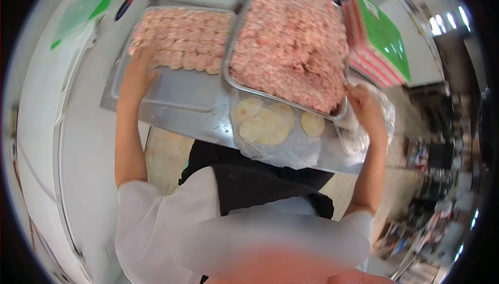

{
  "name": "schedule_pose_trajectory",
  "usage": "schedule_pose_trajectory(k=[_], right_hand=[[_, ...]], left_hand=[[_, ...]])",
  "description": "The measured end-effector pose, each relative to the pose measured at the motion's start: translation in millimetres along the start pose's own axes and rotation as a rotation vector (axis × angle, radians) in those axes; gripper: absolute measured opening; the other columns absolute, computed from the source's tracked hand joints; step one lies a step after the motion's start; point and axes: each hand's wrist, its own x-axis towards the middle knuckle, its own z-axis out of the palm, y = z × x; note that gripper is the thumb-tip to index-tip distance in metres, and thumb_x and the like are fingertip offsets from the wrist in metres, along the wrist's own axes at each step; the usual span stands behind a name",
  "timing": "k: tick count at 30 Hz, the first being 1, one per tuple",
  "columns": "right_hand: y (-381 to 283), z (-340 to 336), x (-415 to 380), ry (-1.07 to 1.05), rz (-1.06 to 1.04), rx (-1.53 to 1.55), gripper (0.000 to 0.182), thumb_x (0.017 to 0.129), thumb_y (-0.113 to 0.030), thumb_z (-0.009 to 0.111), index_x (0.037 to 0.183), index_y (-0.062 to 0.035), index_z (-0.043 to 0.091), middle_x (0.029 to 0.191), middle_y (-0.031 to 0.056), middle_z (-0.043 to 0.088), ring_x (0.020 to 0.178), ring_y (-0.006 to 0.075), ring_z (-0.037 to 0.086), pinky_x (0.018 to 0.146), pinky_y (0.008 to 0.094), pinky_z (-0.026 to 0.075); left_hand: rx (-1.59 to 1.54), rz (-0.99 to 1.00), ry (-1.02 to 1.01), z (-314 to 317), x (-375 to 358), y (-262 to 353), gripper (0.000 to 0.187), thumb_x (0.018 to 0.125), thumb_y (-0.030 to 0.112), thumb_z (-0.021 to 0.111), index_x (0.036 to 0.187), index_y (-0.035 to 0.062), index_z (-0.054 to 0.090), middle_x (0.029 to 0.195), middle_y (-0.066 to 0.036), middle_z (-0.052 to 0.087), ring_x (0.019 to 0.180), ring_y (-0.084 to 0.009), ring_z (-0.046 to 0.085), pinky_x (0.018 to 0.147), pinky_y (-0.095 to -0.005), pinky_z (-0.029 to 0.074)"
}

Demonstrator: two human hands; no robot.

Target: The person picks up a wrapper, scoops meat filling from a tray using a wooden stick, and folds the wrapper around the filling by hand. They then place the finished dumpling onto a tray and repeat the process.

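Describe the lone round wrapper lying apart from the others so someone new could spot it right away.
Find the big steel tray of pink minced filling in the middle. Just below its near edge, pale dough rounds lie on clear plastic. The lone wrapper lies to the right of the overlapping pile, nearest the right hand.

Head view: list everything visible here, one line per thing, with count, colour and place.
Deep steel pan of pink minced filling: one, silver and pink, upper centre-right of the counter.
Flat steel tray of pink filled dumplings: one, silver, left of the pan; dumplings in rows on its far half.
Round pale dough wrappers: several, cream, on clear plastic below the pan.
Clear plastic sheet: one, under the wrappers.
Stack of red-and-white boxes with green top: one stack, right of the pan.
White chest with green lid: far left.
Steel counter: one, silver.
Black apron: one, on the person.
Left hand: on the tray's left edge by the dumplings.
Right hand: at the pan's near right corner.
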Motion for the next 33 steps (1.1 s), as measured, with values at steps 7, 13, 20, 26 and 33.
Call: schedule_pose_trajectory(k=[7, 13, 20, 26, 33], right_hand=[[6.0, -26.5, 43.7, -0.042, -0.001, -0.807, 0.015, 0.077, -0.018, 0.060, 0.068, -0.0083, 0.067, 0.068, 0.0094, 0.066, 0.066, 0.0249, 0.067, 0.052, 0.0372, 0.050], [-64.9, 17.3, 14.5, -0.022, -0.002, -0.884, 0.012, 0.075, -0.011, 0.057, 0.067, -0.0127, 0.065, 0.060, 0.0045, 0.062, 0.057, 0.0197, 0.065, 0.048, 0.0338, 0.050], [-50.7, -15.2, -14.9, -0.029, -0.048, -0.719, 0.013, 0.081, -0.014, 0.054, 0.071, -0.0121, 0.064, 0.064, 0.0057, 0.062, 0.058, 0.0229, 0.065, 0.047, 0.0350, 0.049], [-33.8, 3.0, 4.0, -0.068, -0.010, -0.719, 0.012, 0.076, -0.011, 0.058, 0.067, -0.0090, 0.066, 0.062, 0.0095, 0.064, 0.059, 0.0222, 0.067, 0.049, 0.0336, 0.051], [-71.9, 45.6, 21.1, -0.057, 0.069, -0.454, 0.011, 0.075, -0.009, 0.058, 0.070, -0.0053, 0.067, 0.068, 0.0139, 0.066, 0.064, 0.0291, 0.068, 0.055, 0.0402, 0.053]], left_hand=[[-0.673, 0.398, -0.253, 6.4, -25.5, 158.0, 0.041, 0.078, 0.013, 0.071, 0.117, 0.0076, 0.061, 0.116, -0.015, 0.060, 0.105, -0.0325, 0.057, 0.091, -0.0385, 0.047], [-0.625, 0.763, -0.382, 86.6, -48.0, 220.8, 0.028, 0.076, 0.013, 0.070, 0.101, 0.0054, 0.062, 0.099, -0.012, 0.060, 0.103, -0.0314, 0.057, 0.091, -0.0395, 0.046], [-0.607, 0.719, -0.502, 91.0, -38.4, 215.3, 0.012, 0.080, 0.011, 0.066, 0.089, 0.0035, 0.067, 0.095, -0.011, 0.063, 0.096, -0.0302, 0.059, 0.090, -0.0388, 0.045], [-0.856, 0.376, -0.458, 71.6, -36.1, 216.6, 0.015, 0.086, 0.017, 0.062, 0.090, 0.0037, 0.069, 0.095, -0.010, 0.064, 0.088, -0.0251, 0.062, 0.078, -0.0338, 0.049], [-1.731, -0.378, -0.635, 59.0, -43.3, 213.7, 0.029, 0.091, 0.016, 0.061, 0.116, 0.0021, 0.057, 0.108, -0.004, 0.063, 0.096, -0.0136, 0.060, 0.084, -0.0279, 0.049]])
